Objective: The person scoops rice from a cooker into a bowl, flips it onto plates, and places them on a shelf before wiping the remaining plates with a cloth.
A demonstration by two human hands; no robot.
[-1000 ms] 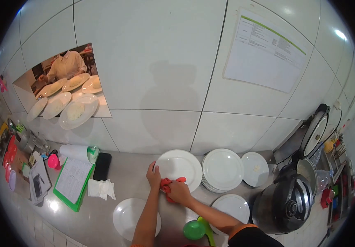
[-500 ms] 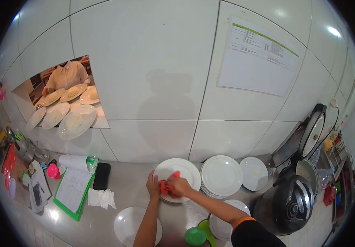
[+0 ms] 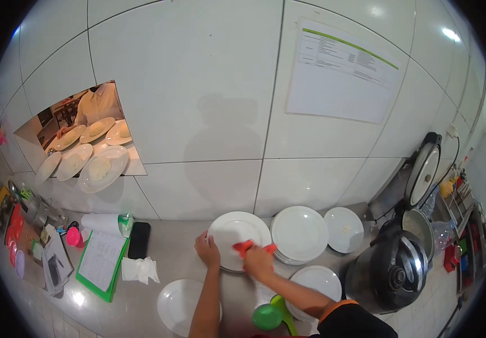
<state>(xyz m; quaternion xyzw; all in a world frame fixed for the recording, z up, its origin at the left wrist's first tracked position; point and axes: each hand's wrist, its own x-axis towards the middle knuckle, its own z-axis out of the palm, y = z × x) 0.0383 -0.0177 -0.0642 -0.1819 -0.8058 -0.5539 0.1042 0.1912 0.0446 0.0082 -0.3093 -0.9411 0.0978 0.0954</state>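
Observation:
A white plate (image 3: 234, 228) sits on top of a small stack on the steel counter. At its left rim my left hand (image 3: 207, 252) grips the edge, thumb toward the top side. My right hand (image 3: 259, 263) holds a bunched red cloth (image 3: 245, 247) over the lower right part of that plate, fingers closed around it. Just right stands a taller stack of white plates (image 3: 299, 234). Another white plate (image 3: 178, 307) lies below my left hand, partly behind the forearm, and further plates (image 3: 316, 284) lie under my right forearm.
A rice cooker (image 3: 389, 270) with its lid down stands at right, near an open-lidded cooker (image 3: 423, 174). A small plate (image 3: 344, 231), green bowl (image 3: 267, 316) and green spatula-like utensil (image 3: 284, 315) are nearby. Leftward are a green clipboard (image 3: 103, 259), black phone-like object (image 3: 139, 240) and tissues (image 3: 140, 270).
My right hand has moved the red cloth right and slightly down across the plate, away from my left hand. My left hand stays at the left rim. The view has shifted slightly.

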